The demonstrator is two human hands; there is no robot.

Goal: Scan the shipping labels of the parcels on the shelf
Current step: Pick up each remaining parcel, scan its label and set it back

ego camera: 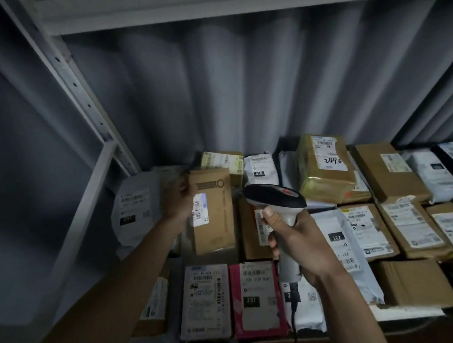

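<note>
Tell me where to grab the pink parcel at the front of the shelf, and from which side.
Grip the pink parcel by its long side edges, coming from the front and above. It lies flat, label up, its near end at the shelf's front edge; a white-labelled parcel crowds its left side, so lifting the near end first probably helps.

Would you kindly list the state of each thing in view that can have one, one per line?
Left hand: grips the brown box, blurred.
Brown box: held tilted up, its label lit by the scanner light.
Right hand: grips the scanner handle.
Scanner: aimed left at the box, cable attached.
Pink parcel: lying flat, label up.
</note>
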